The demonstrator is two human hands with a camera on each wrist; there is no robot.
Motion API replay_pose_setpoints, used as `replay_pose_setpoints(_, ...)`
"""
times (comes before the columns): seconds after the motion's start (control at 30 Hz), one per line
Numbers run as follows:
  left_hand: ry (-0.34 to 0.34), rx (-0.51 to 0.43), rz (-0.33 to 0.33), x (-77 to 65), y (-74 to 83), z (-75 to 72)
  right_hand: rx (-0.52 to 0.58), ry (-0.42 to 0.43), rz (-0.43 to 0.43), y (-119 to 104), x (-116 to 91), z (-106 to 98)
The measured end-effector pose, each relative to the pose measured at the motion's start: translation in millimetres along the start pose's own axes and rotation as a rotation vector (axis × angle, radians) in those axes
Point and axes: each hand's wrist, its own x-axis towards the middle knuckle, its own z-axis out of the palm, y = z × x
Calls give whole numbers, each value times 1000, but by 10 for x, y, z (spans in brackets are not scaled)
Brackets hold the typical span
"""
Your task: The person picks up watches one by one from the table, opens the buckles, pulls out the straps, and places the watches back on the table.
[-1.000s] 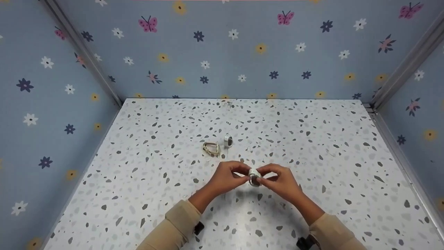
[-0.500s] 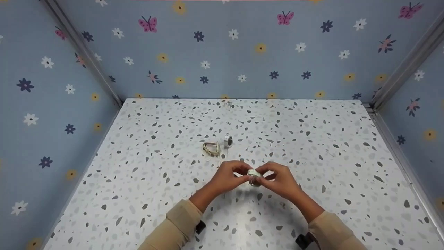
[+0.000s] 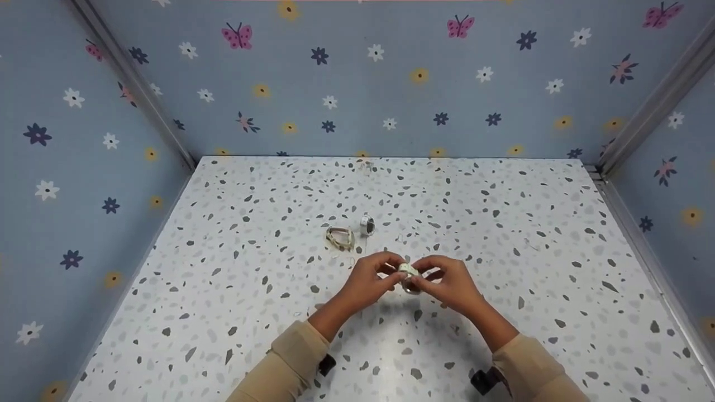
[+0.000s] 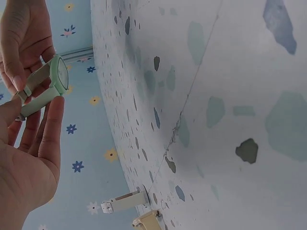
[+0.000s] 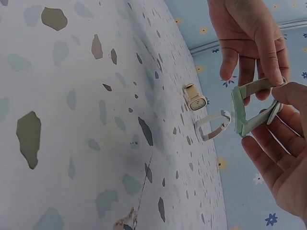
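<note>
A pale green wristwatch (image 3: 409, 270) is held between both hands above the table. In the left wrist view, its green case (image 4: 60, 75) faces away from the palms and its strap forms a loop. My left hand (image 3: 366, 279) pinches one side of the strap with thumb and fingers. Opposite it, my right hand (image 3: 453, 286) grips the other side. Both thumbs meet near the strap ends; how these are joined is partly hidden by the fingers. Beyond the hands, a white wristwatch (image 4: 125, 203) stands on its side, beside a beige wristwatch (image 5: 196, 101) with its strap looped.
The speckled white tabletop (image 3: 251, 223) ends at a blue flower-patterned wall (image 3: 363, 78) at the back. Similar panels rise at left and right, with metal strips (image 3: 659, 100) in the corners. A thin crack line crosses the tabletop in the left wrist view.
Both hands have risen slightly in the head view, carrying the green wristwatch, which has tilted a little. Their thumbs have shifted on the strap. The white and beige wristwatches stay in place.
</note>
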Motion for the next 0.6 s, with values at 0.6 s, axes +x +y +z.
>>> replay_pose_setpoints(0.6,10,-102,-4,31,-12,-14,0,19,-4,385,43,11)
